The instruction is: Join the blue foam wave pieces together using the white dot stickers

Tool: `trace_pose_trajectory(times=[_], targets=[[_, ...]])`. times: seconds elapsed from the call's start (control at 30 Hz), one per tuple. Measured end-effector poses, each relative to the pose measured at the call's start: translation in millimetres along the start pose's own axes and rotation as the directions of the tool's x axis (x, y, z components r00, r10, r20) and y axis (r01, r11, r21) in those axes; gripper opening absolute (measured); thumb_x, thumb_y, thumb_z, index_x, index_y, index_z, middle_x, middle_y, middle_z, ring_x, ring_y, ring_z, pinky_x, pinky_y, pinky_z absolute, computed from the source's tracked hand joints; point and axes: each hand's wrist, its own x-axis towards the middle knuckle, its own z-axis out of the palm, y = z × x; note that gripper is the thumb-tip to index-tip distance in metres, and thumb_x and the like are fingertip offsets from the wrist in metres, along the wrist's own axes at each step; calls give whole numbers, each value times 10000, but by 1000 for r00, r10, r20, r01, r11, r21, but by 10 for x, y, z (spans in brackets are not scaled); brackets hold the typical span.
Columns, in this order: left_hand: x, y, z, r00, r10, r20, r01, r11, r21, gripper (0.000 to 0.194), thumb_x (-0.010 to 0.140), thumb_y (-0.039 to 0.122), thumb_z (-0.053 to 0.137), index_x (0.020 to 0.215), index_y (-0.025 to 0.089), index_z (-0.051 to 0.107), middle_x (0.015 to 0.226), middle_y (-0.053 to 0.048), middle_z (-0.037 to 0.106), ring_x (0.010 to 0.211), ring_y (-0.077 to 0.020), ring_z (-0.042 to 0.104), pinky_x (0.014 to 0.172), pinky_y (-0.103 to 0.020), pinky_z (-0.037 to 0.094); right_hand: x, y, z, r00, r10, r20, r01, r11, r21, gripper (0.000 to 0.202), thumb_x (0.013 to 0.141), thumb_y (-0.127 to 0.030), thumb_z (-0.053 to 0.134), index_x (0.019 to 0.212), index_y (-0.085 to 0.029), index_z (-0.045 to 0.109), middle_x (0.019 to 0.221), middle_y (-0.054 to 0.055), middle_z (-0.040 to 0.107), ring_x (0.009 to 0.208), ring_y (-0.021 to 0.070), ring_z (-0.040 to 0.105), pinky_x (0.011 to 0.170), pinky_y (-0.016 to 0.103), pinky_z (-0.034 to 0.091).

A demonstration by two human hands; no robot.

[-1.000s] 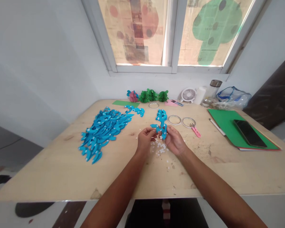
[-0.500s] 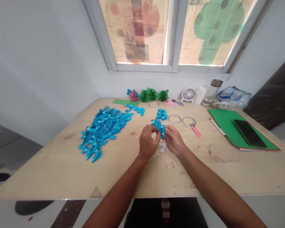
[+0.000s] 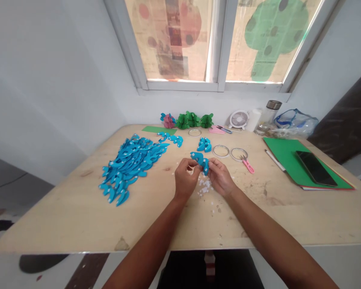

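Between my hands, above the middle of the table, is a curved blue paper piece [image 3: 199, 158] with small white squares on it. My right hand [image 3: 219, 176] pinches its right edge. My left hand [image 3: 186, 176] is at its lower left, thumb and forefinger pressed together; whatever sits between those fingertips is too small to make out. Small white paper scraps [image 3: 204, 187] lie on the table below the hands. A few folded blue pieces [image 3: 204, 144] rest just beyond. To the left spreads a large pile of blue paper pieces [image 3: 132, 160], many bearing white squares.
Tape rings [image 3: 221, 151] and pink-handled scissors [image 3: 248, 165] lie right of the hands. A phone [image 3: 316, 168] rests on green sheets [image 3: 284, 154]. Along the back stand green paper shapes [image 3: 193, 120], a small fan [image 3: 239, 119] and a bottle [image 3: 268, 117].
My left hand has shifted slightly left and away from the lower edge of the blue piece. The blue piece has turned a little; my right hand keeps its hold.
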Motion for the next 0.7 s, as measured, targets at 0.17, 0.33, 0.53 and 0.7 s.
trace_pose_trajectory(times=[0.17, 0.33, 0.53, 0.7], targets=[[-6, 57, -28, 998, -14, 54, 13, 1000, 25, 125, 716, 236, 541, 600, 199, 516, 635, 8, 576, 641, -140, 540, 646, -262, 430, 12, -76, -8, 1000, -10, -30, 12, 998, 67, 192, 680, -323, 698, 759, -209, 566, 735, 14, 658, 766, 190, 627, 673, 299, 467], [-29, 30, 20, 991, -29, 130, 24, 999, 46, 35, 683, 223, 572, 665, 195, 584, 665, 5, 628, 621, -133, 558, 639, -257, 437, 32, -97, -44, 999, -29, -41, 32, 996, 87, 193, 682, -322, 697, 778, -221, 564, 778, 15, 673, 822, 203, 635, 675, 309, 489], [-35, 5, 67, 969, -109, 222, 104, 994, 33, 143, 711, 280, 565, 696, 178, 664, 711, -14, 685, 649, -142, 597, 649, -253, 448, 37, -95, -43, 998, -43, -38, 46, 994, 94, 185, 678, -312, 699, 761, -213, 567, 787, 14, 679, 834, 196, 637, 679, 291, 500], [-41, -20, 101, 957, -159, 241, 165, 986, -7, 153, 692, 292, 592, 687, 165, 678, 674, -11, 683, 627, -140, 596, 627, -246, 447, 20, -87, -11, 998, -56, 3, 55, 994, 97, 139, 697, -289, 687, 747, -206, 587, 766, 7, 680, 807, 182, 640, 694, 286, 501]])
